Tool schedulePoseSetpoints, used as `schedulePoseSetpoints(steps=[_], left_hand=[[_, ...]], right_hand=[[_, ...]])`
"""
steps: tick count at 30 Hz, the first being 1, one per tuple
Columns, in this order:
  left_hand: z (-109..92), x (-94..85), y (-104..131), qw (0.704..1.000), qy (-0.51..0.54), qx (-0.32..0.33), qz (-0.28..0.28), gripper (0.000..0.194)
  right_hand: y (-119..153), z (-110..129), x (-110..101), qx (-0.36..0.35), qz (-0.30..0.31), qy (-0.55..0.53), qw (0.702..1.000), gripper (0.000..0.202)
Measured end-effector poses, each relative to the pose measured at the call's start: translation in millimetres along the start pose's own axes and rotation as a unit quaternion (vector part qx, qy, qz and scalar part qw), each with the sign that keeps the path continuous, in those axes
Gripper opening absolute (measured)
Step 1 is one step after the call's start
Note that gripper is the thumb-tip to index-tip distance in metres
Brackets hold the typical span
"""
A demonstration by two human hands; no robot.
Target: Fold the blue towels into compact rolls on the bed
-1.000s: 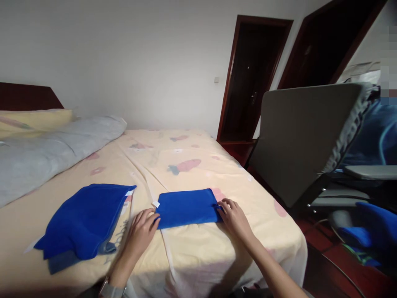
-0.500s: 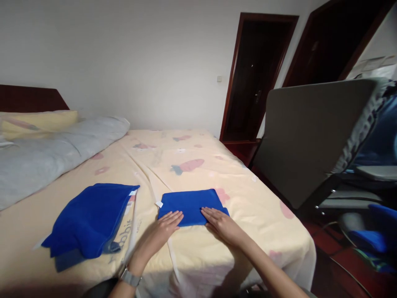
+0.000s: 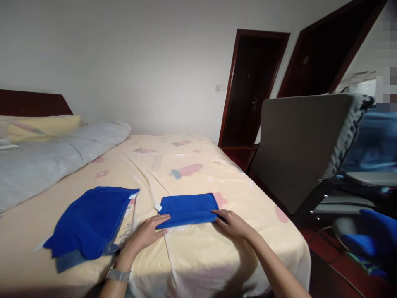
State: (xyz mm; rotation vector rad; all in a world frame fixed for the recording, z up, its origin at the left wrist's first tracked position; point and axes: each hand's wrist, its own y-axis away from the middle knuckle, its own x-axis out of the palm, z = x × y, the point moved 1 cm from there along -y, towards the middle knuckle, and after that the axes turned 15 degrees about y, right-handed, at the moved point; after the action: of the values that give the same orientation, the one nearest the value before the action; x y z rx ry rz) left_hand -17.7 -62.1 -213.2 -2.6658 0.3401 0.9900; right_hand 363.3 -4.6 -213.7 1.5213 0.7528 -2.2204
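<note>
Gripping one folded blue towel [image 3: 187, 208], left hand [image 3: 148, 232] and right hand [image 3: 233, 223] pinch its corners.

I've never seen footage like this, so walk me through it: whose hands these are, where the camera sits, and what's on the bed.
The camera is worn on a person's head and looks forward and down, so both hands are that person's own. The left hand and right hand touch the near corners of a folded blue cloth lying on the bed. A second blue cloth lies to its left. A grey duvet lies further back, and a chair stands on the right.
</note>
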Motion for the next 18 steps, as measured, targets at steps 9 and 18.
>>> schedulePoseSetpoints(steps=[9,18], left_hand=[[27.7,-14.5,-41.9,0.982,0.157,-0.085,-0.066,0.05],[47.0,-15.2,-65.7,0.971,0.0,0.045,-0.234,0.041]], right_hand=[[-52.8,-20.3,3.6,0.129,-0.035,-0.072,0.988,0.038],[-70.1,-26.6,11.3,0.19,-0.194,0.15,0.951,0.035]])
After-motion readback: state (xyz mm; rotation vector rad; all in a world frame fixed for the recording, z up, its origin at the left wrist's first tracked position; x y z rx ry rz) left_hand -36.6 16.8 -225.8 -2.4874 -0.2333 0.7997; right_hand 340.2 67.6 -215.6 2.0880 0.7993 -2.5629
